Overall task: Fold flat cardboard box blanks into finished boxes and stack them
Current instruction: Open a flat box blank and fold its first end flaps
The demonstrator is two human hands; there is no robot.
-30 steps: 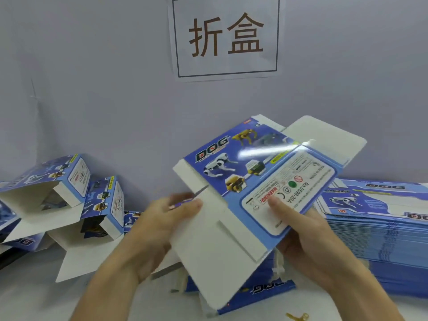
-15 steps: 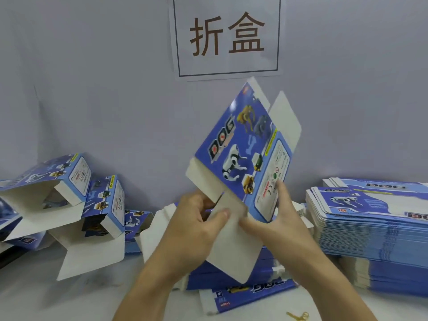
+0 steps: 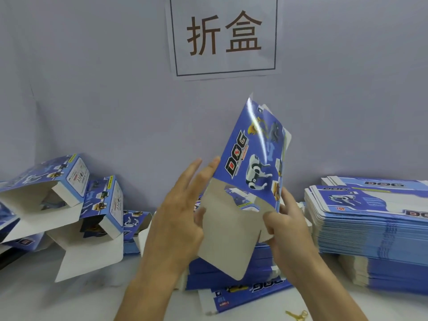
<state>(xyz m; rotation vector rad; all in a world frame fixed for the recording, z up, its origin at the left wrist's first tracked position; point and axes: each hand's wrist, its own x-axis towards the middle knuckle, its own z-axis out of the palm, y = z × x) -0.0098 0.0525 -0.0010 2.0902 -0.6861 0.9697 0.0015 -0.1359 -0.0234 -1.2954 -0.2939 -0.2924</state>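
The person holds a glossy blue printed cardboard box blank, marked DOG with robot-dog pictures, nearly upright above the white worktop, in front of the grey wall. The right hand grips its lower right corner, thumb curled over the plain white bottom flap that hangs down toward the viewer. The left hand lies along the left edge with fingers straight and spread, its grip apart, steadying rather than pinching. I judge the step in hand to be closing the bottom: the sleeve looks opened out, and the flap is not yet tucked. The next move likely calls for the left hand to press that flap inward while the right keeps the body square, minding the side tabs. Folded blue boxes lie tumbled at the left; a tall stack of flat blue blanks waits at the right.
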